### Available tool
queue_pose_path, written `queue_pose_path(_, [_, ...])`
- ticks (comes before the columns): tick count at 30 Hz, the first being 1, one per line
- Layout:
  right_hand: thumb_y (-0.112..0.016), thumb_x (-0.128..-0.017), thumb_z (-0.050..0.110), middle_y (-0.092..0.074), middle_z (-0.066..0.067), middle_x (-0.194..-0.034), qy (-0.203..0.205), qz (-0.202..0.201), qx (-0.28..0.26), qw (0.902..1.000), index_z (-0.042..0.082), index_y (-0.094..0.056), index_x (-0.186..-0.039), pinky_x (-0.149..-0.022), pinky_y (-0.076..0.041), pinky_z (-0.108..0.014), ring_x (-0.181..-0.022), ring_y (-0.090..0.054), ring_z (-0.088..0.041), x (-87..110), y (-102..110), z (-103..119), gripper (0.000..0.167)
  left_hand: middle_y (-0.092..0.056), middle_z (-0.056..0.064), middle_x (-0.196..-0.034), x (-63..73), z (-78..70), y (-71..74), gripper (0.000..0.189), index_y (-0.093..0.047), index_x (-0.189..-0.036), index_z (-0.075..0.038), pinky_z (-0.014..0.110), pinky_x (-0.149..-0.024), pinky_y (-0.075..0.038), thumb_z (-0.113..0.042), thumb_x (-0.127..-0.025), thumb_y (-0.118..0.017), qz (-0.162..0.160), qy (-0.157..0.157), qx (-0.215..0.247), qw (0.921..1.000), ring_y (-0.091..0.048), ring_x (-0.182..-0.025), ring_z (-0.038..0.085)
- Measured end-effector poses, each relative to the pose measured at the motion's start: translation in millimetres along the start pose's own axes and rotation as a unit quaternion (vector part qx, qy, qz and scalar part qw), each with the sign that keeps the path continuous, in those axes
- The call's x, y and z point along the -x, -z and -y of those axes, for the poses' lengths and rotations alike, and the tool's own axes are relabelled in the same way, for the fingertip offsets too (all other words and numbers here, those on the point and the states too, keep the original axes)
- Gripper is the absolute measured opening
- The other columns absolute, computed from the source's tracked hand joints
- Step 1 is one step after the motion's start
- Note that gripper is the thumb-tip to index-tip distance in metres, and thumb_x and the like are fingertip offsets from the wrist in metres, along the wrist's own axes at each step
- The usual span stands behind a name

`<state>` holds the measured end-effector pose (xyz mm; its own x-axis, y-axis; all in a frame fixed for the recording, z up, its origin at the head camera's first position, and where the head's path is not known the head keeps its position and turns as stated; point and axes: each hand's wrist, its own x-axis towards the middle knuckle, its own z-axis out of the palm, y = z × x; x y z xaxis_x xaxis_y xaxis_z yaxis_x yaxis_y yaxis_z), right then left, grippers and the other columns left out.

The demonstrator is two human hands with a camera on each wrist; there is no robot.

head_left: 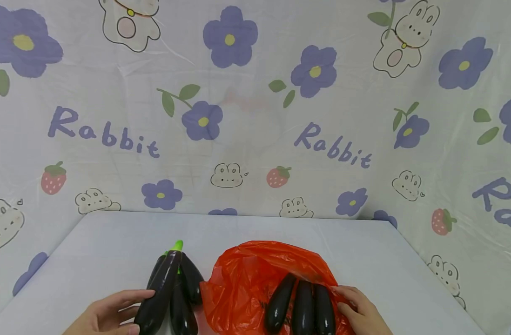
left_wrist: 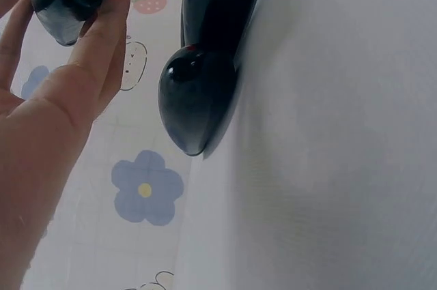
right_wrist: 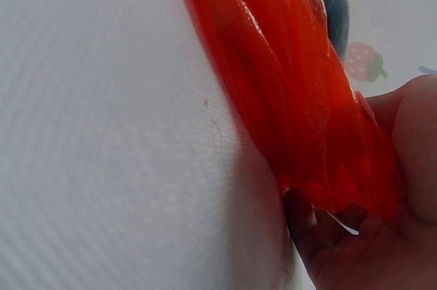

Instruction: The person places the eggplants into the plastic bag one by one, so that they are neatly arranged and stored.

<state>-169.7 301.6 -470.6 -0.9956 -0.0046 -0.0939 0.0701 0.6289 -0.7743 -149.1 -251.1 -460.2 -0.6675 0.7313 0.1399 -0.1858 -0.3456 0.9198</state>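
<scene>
My left hand [head_left: 109,312] grips a dark purple eggplant [head_left: 161,291] near its rounded lower end, its bright green stem pointing away. In the left wrist view the blunt end of this eggplant [left_wrist: 72,0] sits between thumb and fingers. More eggplants [head_left: 182,307] lie beside and partly under it. My right hand [head_left: 360,311] holds the right edge of a crumpled red plastic bag [head_left: 234,274], pinching the film between thumb and fingers. Three eggplants [head_left: 304,304] lie side by side in the bag's open mouth, with their far ends hidden under the film.
A white table [head_left: 125,242] carries everything, and its back edge meets a hanging cloth [head_left: 247,149] printed with rabbits, flowers and strawberries. The bag's left side is close against the loose eggplants.
</scene>
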Motion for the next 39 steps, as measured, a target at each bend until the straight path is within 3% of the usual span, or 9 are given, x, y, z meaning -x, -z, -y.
queue_pose_path(8, [-0.056,-0.096,0.003,-0.056,-0.012,-0.128,0.001,0.001,-0.004,1.0,0.001,-0.061,-0.13,-0.094,-0.046,-0.056,-0.117,-0.052,-0.033,2.7,1.0,-2.1,0.034,-0.047,-0.006,-0.145,-4.4,7.8,-3.3,0.061,-0.047,-0.147,-0.02,0.045,-0.104,-0.039,0.015,-0.102,-0.025,0.053,-0.02,0.036,0.9977,-0.047,-0.13,0.021])
queue_pose_path(13, [-0.056,-0.096,0.004,-0.055,-0.012,-0.129,-0.004,0.003,-0.004,1.0,0.002,-0.06,-0.131,-0.094,-0.046,-0.056,-0.117,-0.052,-0.033,3.6,2.1,-3.8,0.035,-0.048,-0.004,-0.145,-6.7,9.1,-8.0,0.06,-0.047,-0.148,-0.018,0.044,-0.103,-0.04,0.014,-0.102,-0.026,0.049,-0.027,0.026,0.9981,-0.048,-0.13,0.022])
queue_pose_path(19, [-0.055,-0.097,0.005,-0.055,-0.011,-0.129,-0.016,-0.002,-0.006,0.9999,0.002,-0.06,-0.132,-0.095,-0.045,-0.057,-0.117,-0.051,-0.033,5.0,2.8,-3.4,0.035,-0.051,-0.004,-0.142,-11.7,6.5,-16.9,0.059,-0.051,-0.145,-0.022,0.046,-0.101,-0.041,0.013,-0.102,-0.031,0.016,-0.014,-0.003,0.9998,-0.051,-0.126,0.022])
queue_pose_path(23, [-0.054,-0.097,0.005,-0.055,-0.011,-0.129,-0.02,-0.003,-0.015,0.9997,0.003,-0.06,-0.132,-0.094,-0.046,-0.056,-0.116,-0.052,-0.032,5.6,0.6,-2.2,0.036,-0.051,-0.002,-0.14,-16.1,0.2,-25.9,0.053,-0.051,-0.145,-0.025,0.051,-0.099,-0.042,0.005,-0.104,-0.036,-0.035,0.006,-0.025,0.9991,-0.053,-0.124,0.025])
queue_pose_path(27, [-0.054,-0.098,0.008,-0.054,-0.01,-0.13,-0.036,0.0,-0.041,0.9985,0.005,-0.059,-0.134,-0.091,-0.049,-0.053,-0.114,-0.052,-0.029,5.7,-2.1,-0.3,0.036,-0.047,0.004,-0.143,-21.7,-7.0,-39.0,0.047,-0.049,-0.146,-0.024,0.052,-0.097,-0.043,-0.003,-0.104,-0.042,-0.087,0.03,-0.05,0.9944,-0.053,-0.124,0.029])
queue_pose_path(32, [-0.054,-0.099,0.01,-0.052,-0.011,-0.132,-0.051,0.0,-0.064,0.9966,0.006,-0.058,-0.135,-0.088,-0.052,-0.051,-0.113,-0.051,-0.03,5.3,-3.8,2.4,0.036,-0.043,0.016,-0.146,-33.6,-14.7,-57.6,0.045,-0.048,-0.146,-0.02,0.053,-0.095,-0.044,-0.008,-0.102,-0.049,-0.126,0.053,-0.089,0.9865,-0.054,-0.122,0.033])
queue_pose_path(39, [-0.054,-0.099,0.011,-0.05,-0.012,-0.133,-0.058,-0.001,-0.087,0.9945,0.004,-0.057,-0.135,-0.084,-0.054,-0.049,-0.114,-0.051,-0.032,6.1,-4.2,4.2,0.036,-0.047,0.021,-0.142,-52.5,-21.1,-73.9,0.045,-0.048,-0.145,-0.014,0.043,-0.094,-0.048,-0.01,-0.101,-0.054,-0.128,0.052,-0.156,0.978,-0.056,-0.12,0.032])
